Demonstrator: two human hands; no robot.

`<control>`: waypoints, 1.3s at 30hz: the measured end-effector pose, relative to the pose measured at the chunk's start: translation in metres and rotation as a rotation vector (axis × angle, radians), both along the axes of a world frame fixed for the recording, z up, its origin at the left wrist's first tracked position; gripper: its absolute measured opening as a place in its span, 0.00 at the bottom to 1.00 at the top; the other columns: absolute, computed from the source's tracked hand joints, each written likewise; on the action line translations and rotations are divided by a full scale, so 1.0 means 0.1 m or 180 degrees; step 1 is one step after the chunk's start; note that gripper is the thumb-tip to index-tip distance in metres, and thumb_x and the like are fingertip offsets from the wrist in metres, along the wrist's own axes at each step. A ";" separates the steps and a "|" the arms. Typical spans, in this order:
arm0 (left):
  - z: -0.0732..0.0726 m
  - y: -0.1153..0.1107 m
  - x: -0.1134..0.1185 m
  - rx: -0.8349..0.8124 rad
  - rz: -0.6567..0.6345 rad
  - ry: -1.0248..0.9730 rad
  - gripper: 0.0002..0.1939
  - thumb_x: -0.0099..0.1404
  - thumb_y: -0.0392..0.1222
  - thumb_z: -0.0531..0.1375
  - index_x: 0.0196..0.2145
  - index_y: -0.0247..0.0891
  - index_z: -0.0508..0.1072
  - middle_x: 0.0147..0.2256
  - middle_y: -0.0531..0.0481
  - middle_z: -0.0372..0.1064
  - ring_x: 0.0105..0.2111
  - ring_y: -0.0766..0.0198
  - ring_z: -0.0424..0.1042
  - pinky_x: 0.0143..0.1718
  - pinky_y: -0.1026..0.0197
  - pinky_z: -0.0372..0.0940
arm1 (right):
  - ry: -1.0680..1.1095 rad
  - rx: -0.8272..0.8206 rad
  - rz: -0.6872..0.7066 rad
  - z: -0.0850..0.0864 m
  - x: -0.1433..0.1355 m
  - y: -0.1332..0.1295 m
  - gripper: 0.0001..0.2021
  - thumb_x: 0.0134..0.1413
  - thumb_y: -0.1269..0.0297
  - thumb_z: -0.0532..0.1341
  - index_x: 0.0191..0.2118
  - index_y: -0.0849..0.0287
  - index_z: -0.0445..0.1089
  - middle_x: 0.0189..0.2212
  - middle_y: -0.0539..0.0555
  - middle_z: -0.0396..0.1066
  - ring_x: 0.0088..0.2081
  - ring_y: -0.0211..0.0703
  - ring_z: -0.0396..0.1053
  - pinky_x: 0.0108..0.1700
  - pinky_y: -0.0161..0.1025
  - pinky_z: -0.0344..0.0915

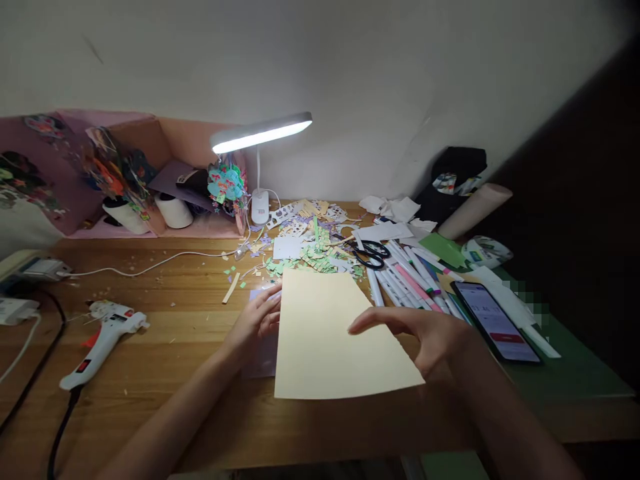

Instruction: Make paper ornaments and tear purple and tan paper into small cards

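Observation:
A pale yellow sheet of paper point(325, 340) is tilted up in front of me, above the table. My right hand point(435, 337) grips its right side, thumb lying on the face and the other fingers hidden behind. At the left edge, my left hand point(260, 317) has curled fingers against the sheet, their tips partly hidden by it. Beneath the yellow paper a purple sheet point(260, 363) shows, close to my left hand. Behind it lies a heap of small green, yellow and purple paper scraps point(320, 250). Black-handled scissors point(371, 253) rest at the heap's right.
A white glue gun point(103, 340) with a black cord lies left. A lit desk lamp point(263, 135) stands at the back beside a pink decorated box point(200, 230). Several markers point(407, 277) and a phone point(495, 323) lie right. A white cable point(150, 263) crosses the table.

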State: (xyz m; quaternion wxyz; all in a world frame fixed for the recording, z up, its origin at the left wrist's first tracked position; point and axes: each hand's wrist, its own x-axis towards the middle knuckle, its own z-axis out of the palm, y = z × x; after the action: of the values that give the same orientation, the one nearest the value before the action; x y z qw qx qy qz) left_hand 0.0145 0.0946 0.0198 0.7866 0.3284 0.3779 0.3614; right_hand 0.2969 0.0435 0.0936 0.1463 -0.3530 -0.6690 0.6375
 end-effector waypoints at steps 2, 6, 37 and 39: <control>0.00 0.01 0.00 -0.0217 -0.0065 -0.0196 0.22 0.61 0.46 0.55 0.50 0.32 0.66 0.39 0.43 0.75 0.38 0.58 0.74 0.38 0.61 0.66 | -0.0106 0.0056 0.0273 0.01 -0.05 0.08 0.25 0.40 0.60 0.67 0.48 0.59 0.69 0.47 0.57 0.69 0.49 0.48 0.66 0.50 0.41 0.61; -0.03 -0.02 0.02 -0.0286 0.0249 -0.0106 0.20 0.61 0.48 0.56 0.46 0.31 0.70 0.39 0.42 0.75 0.40 0.55 0.73 0.40 0.57 0.67 | -0.0025 0.0086 -0.0297 -0.18 -0.18 0.13 0.11 0.43 0.58 0.66 0.30 0.59 0.75 0.30 0.54 0.74 0.34 0.43 0.71 0.38 0.37 0.65; -0.07 -0.44 0.21 0.0104 -0.0983 0.1010 0.19 0.56 0.54 0.60 0.38 0.36 0.74 0.32 0.49 0.75 0.31 0.60 0.71 0.29 0.65 0.62 | 0.0492 0.0044 -0.3046 -0.77 -0.64 0.09 0.22 0.42 0.53 0.66 0.41 0.57 0.61 0.37 0.54 0.69 0.38 0.43 0.68 0.36 0.36 0.65; -0.08 -0.43 0.20 0.0148 -0.0913 0.1078 0.18 0.56 0.54 0.60 0.36 0.36 0.73 0.32 0.49 0.74 0.31 0.60 0.71 0.29 0.65 0.62 | 0.0410 -0.0296 -0.2806 -0.77 -0.62 0.08 0.19 0.43 0.52 0.65 0.38 0.59 0.65 0.33 0.53 0.70 0.33 0.41 0.67 0.33 0.35 0.63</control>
State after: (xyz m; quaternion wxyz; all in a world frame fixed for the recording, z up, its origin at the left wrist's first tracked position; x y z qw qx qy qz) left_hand 0.0344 0.0511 0.0116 0.7475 0.4528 0.4456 0.1942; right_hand 0.2344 0.0515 0.0162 0.4294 -0.5702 -0.4149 0.5643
